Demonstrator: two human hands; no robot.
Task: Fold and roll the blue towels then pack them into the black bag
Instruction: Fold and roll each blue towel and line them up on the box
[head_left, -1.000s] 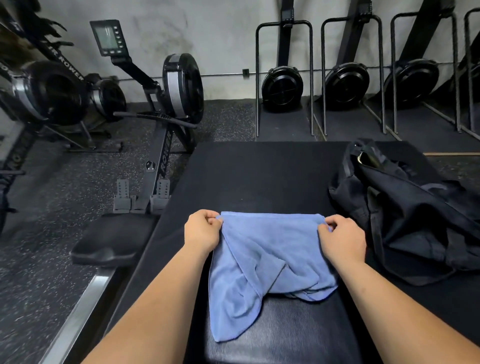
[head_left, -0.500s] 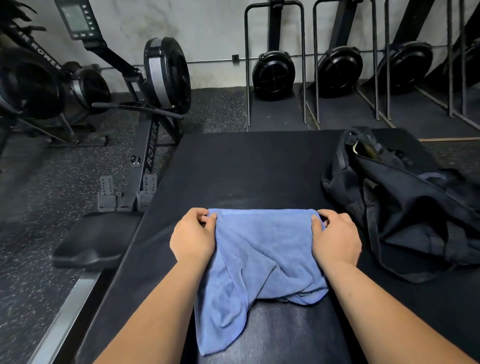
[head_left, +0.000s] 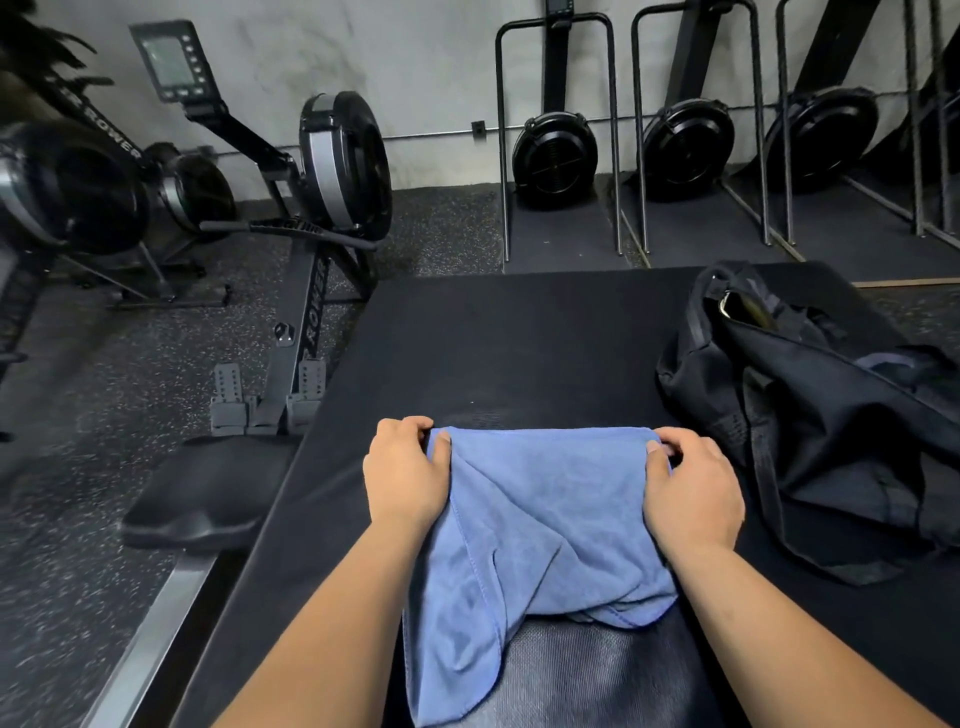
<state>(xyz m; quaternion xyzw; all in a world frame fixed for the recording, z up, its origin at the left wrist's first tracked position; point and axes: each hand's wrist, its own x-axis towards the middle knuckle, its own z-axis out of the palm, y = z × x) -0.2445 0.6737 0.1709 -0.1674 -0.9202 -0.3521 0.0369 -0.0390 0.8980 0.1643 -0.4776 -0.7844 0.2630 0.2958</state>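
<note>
A blue towel (head_left: 535, 525) lies crumpled on the black mat (head_left: 519, 353) in front of me, its near part hanging over a shiny black pad. My left hand (head_left: 402, 475) pinches the towel's far left corner. At the far right corner my right hand (head_left: 693, 493) grips the cloth with curled fingers. The far edge between both hands is stretched straight. The black bag (head_left: 831, 415) lies slumped to the right of the towel, its mouth open toward the back.
A rowing machine (head_left: 311, 218) with its black seat (head_left: 208, 493) stands left of the mat on speckled floor. More rowers stand upright against the back wall (head_left: 556, 156). Bare mat stretches beyond the towel.
Both hands kept their hold on the far corners and drew slightly closer together, then held the edge taut. The view shifted a little; the bag has not moved.
</note>
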